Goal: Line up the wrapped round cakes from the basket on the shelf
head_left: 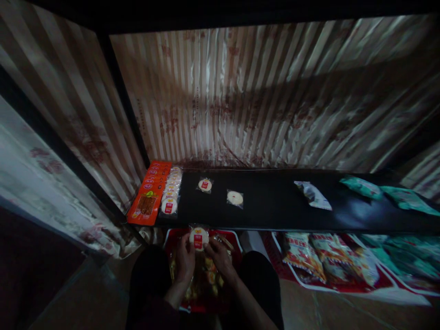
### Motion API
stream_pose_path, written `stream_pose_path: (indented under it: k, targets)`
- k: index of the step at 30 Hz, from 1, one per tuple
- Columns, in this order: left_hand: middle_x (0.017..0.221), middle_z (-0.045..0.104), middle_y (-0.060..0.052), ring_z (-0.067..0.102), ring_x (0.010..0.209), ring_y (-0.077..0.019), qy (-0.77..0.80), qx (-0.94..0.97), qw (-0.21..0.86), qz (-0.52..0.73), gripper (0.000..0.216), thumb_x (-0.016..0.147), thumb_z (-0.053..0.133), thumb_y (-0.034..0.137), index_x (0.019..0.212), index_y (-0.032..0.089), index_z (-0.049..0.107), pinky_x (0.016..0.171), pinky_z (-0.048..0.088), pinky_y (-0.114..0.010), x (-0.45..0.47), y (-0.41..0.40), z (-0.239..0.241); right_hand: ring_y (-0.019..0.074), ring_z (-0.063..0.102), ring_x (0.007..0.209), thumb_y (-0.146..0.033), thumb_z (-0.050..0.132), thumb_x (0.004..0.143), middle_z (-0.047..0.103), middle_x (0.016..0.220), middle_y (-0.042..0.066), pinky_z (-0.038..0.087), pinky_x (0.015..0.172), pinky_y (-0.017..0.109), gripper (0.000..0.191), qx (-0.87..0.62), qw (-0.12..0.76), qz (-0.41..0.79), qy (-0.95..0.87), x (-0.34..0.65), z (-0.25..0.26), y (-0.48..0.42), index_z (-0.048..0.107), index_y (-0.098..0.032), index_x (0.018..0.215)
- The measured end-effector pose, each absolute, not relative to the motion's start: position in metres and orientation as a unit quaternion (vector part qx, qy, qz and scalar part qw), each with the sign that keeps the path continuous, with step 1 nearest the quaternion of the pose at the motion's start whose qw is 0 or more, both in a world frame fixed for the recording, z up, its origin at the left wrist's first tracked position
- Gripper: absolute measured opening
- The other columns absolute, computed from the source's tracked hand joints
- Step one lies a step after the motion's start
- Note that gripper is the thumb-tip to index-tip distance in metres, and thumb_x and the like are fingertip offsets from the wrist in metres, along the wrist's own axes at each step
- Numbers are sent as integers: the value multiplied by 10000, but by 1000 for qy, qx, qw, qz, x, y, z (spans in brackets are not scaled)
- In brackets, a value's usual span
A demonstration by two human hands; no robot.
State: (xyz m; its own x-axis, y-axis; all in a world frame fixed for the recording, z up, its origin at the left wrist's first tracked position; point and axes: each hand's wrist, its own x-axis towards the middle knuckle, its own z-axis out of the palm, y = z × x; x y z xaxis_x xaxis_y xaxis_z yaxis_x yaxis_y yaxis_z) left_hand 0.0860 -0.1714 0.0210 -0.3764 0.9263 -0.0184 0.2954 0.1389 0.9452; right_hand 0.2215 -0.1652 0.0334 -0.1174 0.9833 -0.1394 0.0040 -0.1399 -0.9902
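Between my two hands I hold a round white rice cracker in a clear wrapper, its red label facing up, just off the shelf's front edge. My left hand pinches its left side; the fingers of my right hand are closed at its right side. Below them is a red basket with several wrapped snacks in it. On the black shelf, a row of overlapping wrapped crackers lies beside an orange snack packet. Two single wrapped crackers lie apart to the right of that row.
Farther right on the shelf lie a white-and-purple packet and green packets. A basket of snack bags and another with green bags stand below. A dark shelf post rises at left, before a striped curtain.
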Motion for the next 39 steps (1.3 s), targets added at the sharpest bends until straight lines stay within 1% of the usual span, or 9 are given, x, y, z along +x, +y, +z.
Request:
stream_pose_path:
  k: [6,11,16,20,25,30,35,39]
  targets:
    - [1035,651,-93,606,976,-186,684,475,274,481,291,779,467,162,1038,180,598,864,486,-327,84,-150,35,256,661,896,-455,573,760,725,985,84,512,817,379,370,-536,425,495,-536,218,44,-138,676,-198,1005]
    - [1079,634,-97,596,1017,-175,686,483,256,480,353,788,424,116,1111,171,555,881,478,-308,86,-133,45,241,662,932,-385,564,766,714,1034,88,510,828,351,393,-533,418,467,-569,217,55,-112,626,-179,1095]
    - [1177,591,-123,563,1111,-190,680,501,239,479,412,793,404,105,1184,157,526,961,438,-316,89,-120,53,238,672,872,-369,542,769,725,967,88,513,781,334,349,-554,399,424,-595,215,64,-93,648,-170,1035]
    - [1238,554,-139,527,1174,-199,685,504,236,470,443,797,384,102,1221,144,507,1010,405,-315,91,-111,53,217,676,828,-351,520,785,731,922,63,510,739,304,311,-568,383,398,-610,212,69,-83,654,-194,1017]
    - [1290,514,-136,495,1221,-195,689,500,226,474,480,792,386,102,1261,140,478,1045,384,-308,93,-100,46,210,655,871,-291,529,775,716,958,69,489,777,299,291,-612,349,313,-637,209,72,-68,676,-199,1010]
    - [1347,462,-151,449,1267,-214,686,518,217,463,523,758,401,70,1273,119,475,1086,351,-343,93,-85,38,210,630,902,-325,519,804,697,964,77,475,816,302,300,-621,335,264,-658,205,68,-50,683,-193,1016]
    - [1383,418,-171,400,1306,-240,679,535,204,460,529,751,401,67,1273,86,485,1106,329,-376,94,-73,32,207,620,953,-344,495,832,677,1055,92,469,842,302,357,-628,313,245,-669,202,62,-34,648,-165,1100]
    - [1409,405,-151,366,1334,-254,684,535,204,453,566,733,438,75,1296,120,478,1116,311,-399,94,-65,30,202,617,962,-336,484,848,676,1038,89,463,846,291,349,-634,299,230,-675,199,62,-25,641,-169,1111]
